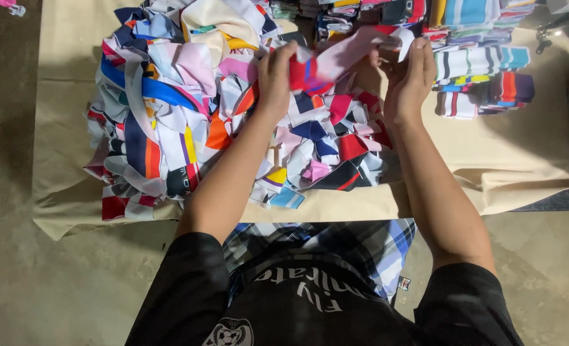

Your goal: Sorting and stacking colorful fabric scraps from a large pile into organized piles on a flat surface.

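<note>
My left hand (277, 75) and my right hand (410, 74) hold a strip of cloth (342, 56) stretched between them; it is pink with a red and blue end by the left hand and a white end by the right. Both hands hover over a big loose heap of many-coloured fabric scraps (188, 122). The heap lies on a beige sheet (521, 154) spread on the floor in front of me.
Neat stacks of folded striped fabric pieces (483, 70) stand at the far right of the sheet, with more stacks along the back (361, 13). Bare concrete floor (15, 282) surrounds the sheet. My checked trousers (355, 250) fill the near centre.
</note>
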